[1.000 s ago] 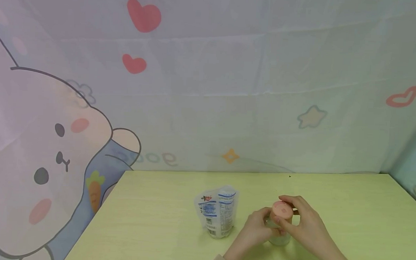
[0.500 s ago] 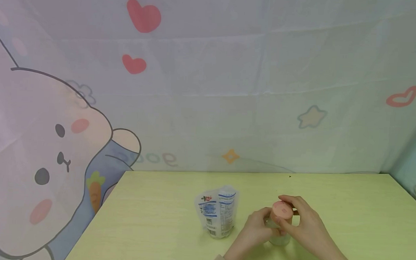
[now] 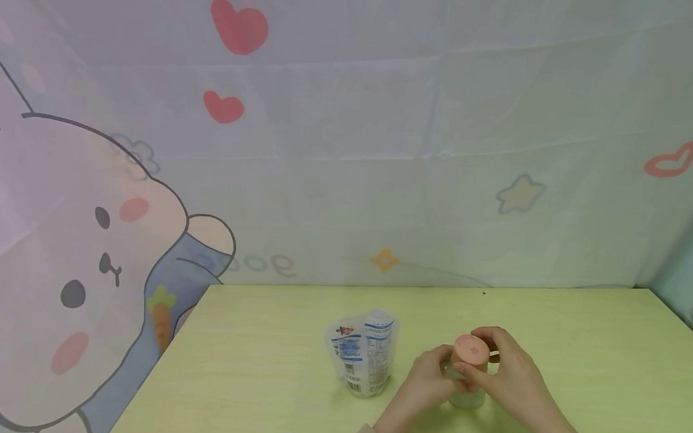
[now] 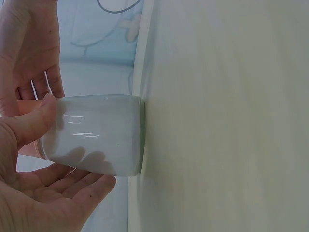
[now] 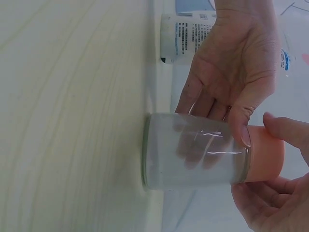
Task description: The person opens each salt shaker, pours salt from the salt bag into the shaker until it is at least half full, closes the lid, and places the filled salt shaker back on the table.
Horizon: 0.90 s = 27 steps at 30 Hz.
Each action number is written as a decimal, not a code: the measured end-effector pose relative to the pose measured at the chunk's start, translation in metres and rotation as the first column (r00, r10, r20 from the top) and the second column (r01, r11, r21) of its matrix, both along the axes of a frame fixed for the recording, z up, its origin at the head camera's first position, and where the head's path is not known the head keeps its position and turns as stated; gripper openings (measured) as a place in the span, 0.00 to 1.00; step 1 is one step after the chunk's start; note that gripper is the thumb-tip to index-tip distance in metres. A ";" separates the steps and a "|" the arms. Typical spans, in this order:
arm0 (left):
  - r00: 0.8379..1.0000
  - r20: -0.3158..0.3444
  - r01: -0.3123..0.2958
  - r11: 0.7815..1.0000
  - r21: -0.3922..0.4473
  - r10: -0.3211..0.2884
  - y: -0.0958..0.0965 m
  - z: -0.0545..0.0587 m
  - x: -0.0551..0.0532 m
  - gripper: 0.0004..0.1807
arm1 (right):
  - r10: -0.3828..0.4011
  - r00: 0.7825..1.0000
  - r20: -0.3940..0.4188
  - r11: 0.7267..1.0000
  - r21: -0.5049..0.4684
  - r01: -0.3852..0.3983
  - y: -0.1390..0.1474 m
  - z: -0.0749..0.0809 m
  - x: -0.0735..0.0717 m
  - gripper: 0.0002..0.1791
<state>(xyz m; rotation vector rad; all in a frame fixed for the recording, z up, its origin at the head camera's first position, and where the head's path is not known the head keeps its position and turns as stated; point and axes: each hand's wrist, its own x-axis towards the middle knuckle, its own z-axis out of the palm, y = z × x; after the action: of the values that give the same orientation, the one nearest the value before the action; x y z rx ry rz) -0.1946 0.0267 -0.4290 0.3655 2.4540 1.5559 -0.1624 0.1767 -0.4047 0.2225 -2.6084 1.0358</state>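
A clear glass jar (image 5: 193, 179) with a pink-orange screw lid (image 3: 470, 349) stands upright on the table. My left hand (image 3: 429, 382) holds the jar's body, its thumb lying up near the lid and its fingers spread along the far side of the glass, as the right wrist view shows. From the right, my right hand (image 3: 510, 369) grips the lid between thumb and fingers. The lid sits on the jar's mouth. Through the glass (image 4: 96, 130) no contents show apart from the fingers behind it.
Left of the hands stands a translucent white pouch (image 3: 361, 354) with blue print and a barcode. The pale yellow-green table (image 3: 249, 366) runs back to a hanging cloth (image 3: 336, 197) printed with a cartoon rabbit and hearts.
My right hand's index finger has shifted slightly to the right at the lid's far edge. My left hand and the pouch stay where they were.
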 end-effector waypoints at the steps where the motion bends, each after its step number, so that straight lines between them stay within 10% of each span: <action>1: 1.000 0.000 0.002 1.000 -0.002 -0.002 0.000 0.000 0.000 0.24 | 0.003 1.000 0.003 1.000 -0.001 -0.003 0.000 0.000 0.000 0.31; 27: 1.000 -0.003 0.004 1.000 -0.010 -0.004 0.000 0.000 -0.001 0.26 | 0.033 0.997 0.070 0.998 -0.046 -0.030 0.001 0.002 0.002 0.39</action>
<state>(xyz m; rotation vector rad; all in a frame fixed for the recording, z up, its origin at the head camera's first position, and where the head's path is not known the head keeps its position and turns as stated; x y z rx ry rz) -0.1954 0.0265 -0.4289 0.3714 2.4601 1.5424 -0.1602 0.1776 -0.4025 0.2205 -2.6485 1.1319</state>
